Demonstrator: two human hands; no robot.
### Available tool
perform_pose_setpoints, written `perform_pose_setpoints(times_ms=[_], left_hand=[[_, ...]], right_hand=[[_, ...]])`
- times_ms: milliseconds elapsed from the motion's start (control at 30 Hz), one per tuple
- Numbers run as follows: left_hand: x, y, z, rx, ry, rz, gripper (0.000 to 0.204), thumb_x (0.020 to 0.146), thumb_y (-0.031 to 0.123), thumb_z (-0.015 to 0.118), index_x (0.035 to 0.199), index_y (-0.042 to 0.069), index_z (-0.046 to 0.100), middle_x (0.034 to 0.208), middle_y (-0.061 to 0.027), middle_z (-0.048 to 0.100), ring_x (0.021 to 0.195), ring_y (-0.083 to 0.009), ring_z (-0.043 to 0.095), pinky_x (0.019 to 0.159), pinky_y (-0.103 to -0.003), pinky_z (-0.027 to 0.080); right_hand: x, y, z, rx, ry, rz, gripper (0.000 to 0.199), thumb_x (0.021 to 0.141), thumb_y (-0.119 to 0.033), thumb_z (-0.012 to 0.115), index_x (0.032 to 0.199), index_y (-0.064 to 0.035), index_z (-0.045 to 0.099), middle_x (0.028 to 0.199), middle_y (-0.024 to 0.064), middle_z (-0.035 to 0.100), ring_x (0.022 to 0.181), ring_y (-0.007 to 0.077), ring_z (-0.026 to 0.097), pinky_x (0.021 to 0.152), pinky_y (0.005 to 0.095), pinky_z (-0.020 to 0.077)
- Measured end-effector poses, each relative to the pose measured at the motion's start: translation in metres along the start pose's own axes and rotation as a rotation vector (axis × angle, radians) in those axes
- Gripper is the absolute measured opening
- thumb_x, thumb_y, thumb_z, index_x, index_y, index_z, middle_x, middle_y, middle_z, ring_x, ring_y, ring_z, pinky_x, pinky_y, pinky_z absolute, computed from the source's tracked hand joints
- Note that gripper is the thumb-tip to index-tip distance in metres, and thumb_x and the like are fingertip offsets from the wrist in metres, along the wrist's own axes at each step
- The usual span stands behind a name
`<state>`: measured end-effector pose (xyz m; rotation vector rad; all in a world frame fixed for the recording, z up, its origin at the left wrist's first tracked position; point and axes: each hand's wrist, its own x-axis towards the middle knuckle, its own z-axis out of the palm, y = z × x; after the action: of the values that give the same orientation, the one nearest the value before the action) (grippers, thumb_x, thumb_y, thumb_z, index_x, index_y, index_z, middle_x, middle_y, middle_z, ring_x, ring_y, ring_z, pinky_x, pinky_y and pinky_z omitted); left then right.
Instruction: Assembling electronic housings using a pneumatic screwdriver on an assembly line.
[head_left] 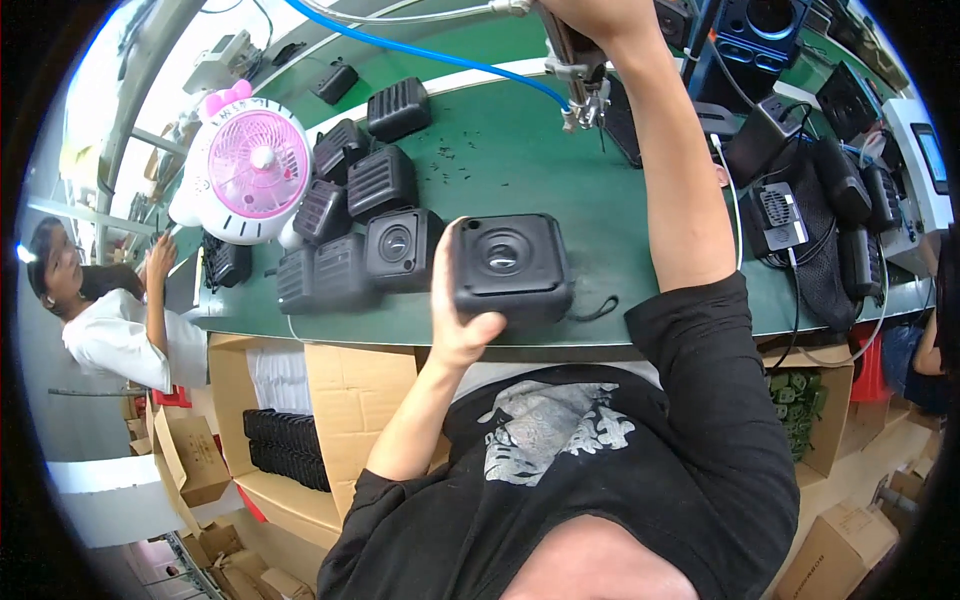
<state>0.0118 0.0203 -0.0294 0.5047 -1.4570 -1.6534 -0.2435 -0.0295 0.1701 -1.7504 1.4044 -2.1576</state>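
Gripping a black speaker housing (512, 266) from its left side, the left hand (462, 325) has its thumb over the upper left corner and its fingers curled under the lower edge, so the round driver opening faces up toward the camera. This housing is held just above the near edge of the green workbench (500, 150), with a short black strap loop (597, 308) lying on the bench beside its right side. Raised high, the right hand (590, 18) is closed around a hanging pneumatic screwdriver (578, 80), whose tip points down over the bench, well apart from the housing; a blue air hose (430, 52) runs off from it to the left. To the left of the held housing sits a cluster of similar black housings (360, 225), some with ribbed grilles up. Behind them stands a pink and white desk fan (250, 170). Below the bench, an open cardboard box (340, 385) holds stacked black parts (285, 450)
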Motion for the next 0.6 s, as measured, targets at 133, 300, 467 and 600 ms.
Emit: perform_pose_setpoints(times_ms=[133,300,467,600], left_hand=[[0.018,-0.024,0.006,0.482,-0.190,0.134,0.116,0.055,0.026,0.092,0.145,-0.001,0.023,0.139,-0.0199,0.037,0.130,-0.0309,0.041,0.110,-0.041,0.034],[0.019,-0.022,0.007,0.560,-0.305,0.168,0.119,0.057,0.027,0.091,0.147,0.000,0.017,0.139,-0.0204,0.036,0.130,-0.0328,0.041,0.111,-0.042,0.033],[0.003,-0.011,-0.014,0.766,-0.308,-0.025,0.124,0.064,0.033,0.089,0.148,-0.002,0.006,0.143,-0.0248,0.031,0.137,-0.0387,0.032,0.115,-0.047,0.027],[-0.004,0.008,-0.013,1.126,-0.360,-0.072,0.123,0.066,0.038,0.088,0.149,-0.005,0.008,0.148,-0.0290,0.024,0.142,-0.0437,0.022,0.119,-0.049,0.018]], right_hand=[[0.001,0.002,0.000,0.044,0.009,-0.001,0.038,0.082,-0.033,0.076,0.085,0.0030,0.066,0.065,0.0049,0.062,0.056,0.0124,0.060,0.050,0.0283,0.0474],[0.001,0.006,-0.006,0.037,0.009,-0.103,0.035,0.082,-0.031,0.075,0.083,0.0022,0.065,0.064,0.0057,0.062,0.054,0.0132,0.060,0.050,0.0287,0.0473],[0.002,0.005,-0.007,0.090,-0.007,-0.102,0.036,0.080,-0.033,0.074,0.079,0.0016,0.065,0.063,0.0088,0.063,0.056,0.0175,0.062,0.055,0.0324,0.0493],[0.000,0.008,-0.008,0.040,0.119,-0.211,0.038,0.079,-0.035,0.074,0.079,0.0018,0.066,0.065,0.0138,0.065,0.058,0.0247,0.065,0.059,0.0359,0.0524]])
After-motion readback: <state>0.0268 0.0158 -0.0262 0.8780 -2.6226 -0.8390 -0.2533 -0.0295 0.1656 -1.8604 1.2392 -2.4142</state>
